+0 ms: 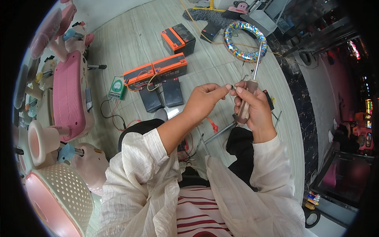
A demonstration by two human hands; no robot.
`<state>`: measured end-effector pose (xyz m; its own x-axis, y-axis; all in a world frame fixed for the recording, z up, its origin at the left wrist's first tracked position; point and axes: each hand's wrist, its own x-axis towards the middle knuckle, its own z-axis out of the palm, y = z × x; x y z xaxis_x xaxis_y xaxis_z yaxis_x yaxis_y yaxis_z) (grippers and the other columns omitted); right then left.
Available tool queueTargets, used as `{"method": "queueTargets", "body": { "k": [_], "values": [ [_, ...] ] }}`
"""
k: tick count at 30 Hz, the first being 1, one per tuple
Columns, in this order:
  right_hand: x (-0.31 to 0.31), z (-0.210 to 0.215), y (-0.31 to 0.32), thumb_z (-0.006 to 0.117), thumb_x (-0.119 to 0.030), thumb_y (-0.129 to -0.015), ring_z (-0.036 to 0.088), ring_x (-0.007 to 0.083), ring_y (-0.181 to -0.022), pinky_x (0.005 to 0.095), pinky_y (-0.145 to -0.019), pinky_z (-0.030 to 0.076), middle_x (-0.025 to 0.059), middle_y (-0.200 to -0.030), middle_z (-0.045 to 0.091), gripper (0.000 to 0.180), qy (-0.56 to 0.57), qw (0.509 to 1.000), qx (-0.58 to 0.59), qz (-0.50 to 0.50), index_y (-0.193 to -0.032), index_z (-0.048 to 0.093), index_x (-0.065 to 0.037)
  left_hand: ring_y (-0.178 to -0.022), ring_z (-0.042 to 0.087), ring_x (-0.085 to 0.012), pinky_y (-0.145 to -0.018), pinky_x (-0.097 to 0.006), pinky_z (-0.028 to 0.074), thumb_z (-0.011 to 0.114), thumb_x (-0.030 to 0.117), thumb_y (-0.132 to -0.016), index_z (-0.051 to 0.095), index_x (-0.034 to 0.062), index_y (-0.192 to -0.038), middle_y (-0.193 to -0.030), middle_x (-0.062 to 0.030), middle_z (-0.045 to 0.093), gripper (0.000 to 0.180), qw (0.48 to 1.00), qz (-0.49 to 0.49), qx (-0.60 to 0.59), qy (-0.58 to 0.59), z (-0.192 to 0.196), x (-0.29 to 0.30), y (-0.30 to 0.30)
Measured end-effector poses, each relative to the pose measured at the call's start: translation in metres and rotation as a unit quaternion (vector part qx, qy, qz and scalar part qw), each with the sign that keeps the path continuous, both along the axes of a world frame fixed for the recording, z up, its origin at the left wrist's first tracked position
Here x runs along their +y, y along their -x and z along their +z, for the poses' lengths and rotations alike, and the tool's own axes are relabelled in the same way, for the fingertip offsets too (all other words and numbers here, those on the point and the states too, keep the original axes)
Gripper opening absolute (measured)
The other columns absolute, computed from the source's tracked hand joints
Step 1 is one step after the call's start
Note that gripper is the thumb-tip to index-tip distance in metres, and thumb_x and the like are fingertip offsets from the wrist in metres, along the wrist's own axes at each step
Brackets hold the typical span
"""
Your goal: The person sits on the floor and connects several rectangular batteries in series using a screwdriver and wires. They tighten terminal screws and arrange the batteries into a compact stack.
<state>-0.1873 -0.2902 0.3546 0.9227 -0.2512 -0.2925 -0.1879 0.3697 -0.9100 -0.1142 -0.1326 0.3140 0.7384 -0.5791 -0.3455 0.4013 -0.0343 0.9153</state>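
In front of my chest both hands meet at their fingertips. The thumb and forefinger of my left hand (205, 98) are pinched on a small dark piece, too small to name. My right hand (258, 108) keeps a long screwdriver (257, 65) in its curled fingers, its brown handle against the palm and its metal shaft pointing away from me. The right thumb and forefinger also come together beside the left fingertips; whether they grip the small piece too is hidden. Below the hands lie a red clip (214, 126) and a grey metal bar (219, 133) on the floor.
Several orange-and-black batteries (169, 66) and dark battery blocks (172, 93) stand ahead, near a green-and-white device (117, 87) with wires. A colourful wrapped ring (233, 49) lies at the far right. Pink children's ride-on toys (70, 94) crowd the left. A grey mop head (209, 16) lies beyond.
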Motion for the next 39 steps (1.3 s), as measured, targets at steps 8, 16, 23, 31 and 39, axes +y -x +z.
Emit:
{"method": "queueTargets", "body": {
  "k": [8, 16, 23, 31, 39],
  "values": [
    [0.015, 0.001, 0.007, 0.066, -0.008, -0.089, 0.056, 0.0064, -0.063, 0.0219, -0.053, 0.046, 0.0089, -0.088, 0.070, 0.015, 0.086, 0.996, -0.032, 0.007, -0.101, 0.060, -0.002, -0.070, 0.042, -0.0071, -0.063, -0.023, 0.033, 0.064, 0.042, -0.093, 0.066, 0.0057, -0.088, -0.077, 0.0022, 0.054, 0.037, 0.996, 0.082, 0.019, -0.001, -0.004, -0.007, 0.001],
    [0.016, -0.004, 0.001, 0.070, -0.008, -0.087, 0.053, 0.0042, -0.061, 0.0202, -0.053, 0.042, 0.0009, -0.081, 0.067, 0.012, 0.176, 0.984, -0.004, -0.040, -0.096, 0.063, -0.004, -0.062, 0.038, -0.0031, -0.050, -0.019, 0.029, 0.052, 0.021, -0.101, 0.056, 0.0046, -0.120, -0.076, 0.0047, 0.049, 0.025, 0.995, 0.037, 0.033, 0.084, -0.001, -0.010, 0.009],
    [0.017, -0.010, -0.001, 0.070, -0.007, -0.086, 0.046, 0.0008, -0.065, 0.0194, -0.055, 0.037, -0.0050, -0.075, 0.058, 0.010, 0.243, 0.969, -0.019, -0.050, -0.090, 0.063, -0.002, -0.063, 0.039, -0.0027, -0.052, -0.019, 0.031, 0.052, 0.019, -0.101, 0.055, 0.0044, -0.122, -0.079, 0.0040, 0.051, 0.026, 0.994, 0.011, 0.036, 0.099, 0.003, -0.005, 0.008],
    [0.023, -0.007, -0.002, 0.070, -0.006, -0.087, 0.047, 0.0013, -0.067, 0.0197, -0.057, 0.038, -0.0040, -0.079, 0.060, 0.008, 0.273, 0.959, -0.040, -0.064, -0.090, 0.064, -0.001, -0.063, 0.040, -0.0024, -0.053, -0.019, 0.032, 0.053, 0.020, -0.101, 0.057, 0.0056, -0.122, -0.082, 0.0038, 0.055, 0.026, 0.997, 0.010, 0.003, 0.072, 0.002, -0.001, 0.006],
    [0.024, -0.007, -0.002, 0.070, -0.007, -0.088, 0.051, 0.0032, -0.072, 0.0208, -0.063, 0.042, -0.0032, -0.083, 0.063, 0.009, 0.256, 0.965, -0.031, -0.057, -0.091, 0.065, 0.000, -0.062, 0.040, -0.0024, -0.052, -0.019, 0.032, 0.054, 0.020, -0.100, 0.057, 0.0052, -0.122, -0.081, 0.0030, 0.056, 0.026, 0.998, 0.003, -0.004, 0.058, -0.001, -0.001, 0.007]
  ]
}}
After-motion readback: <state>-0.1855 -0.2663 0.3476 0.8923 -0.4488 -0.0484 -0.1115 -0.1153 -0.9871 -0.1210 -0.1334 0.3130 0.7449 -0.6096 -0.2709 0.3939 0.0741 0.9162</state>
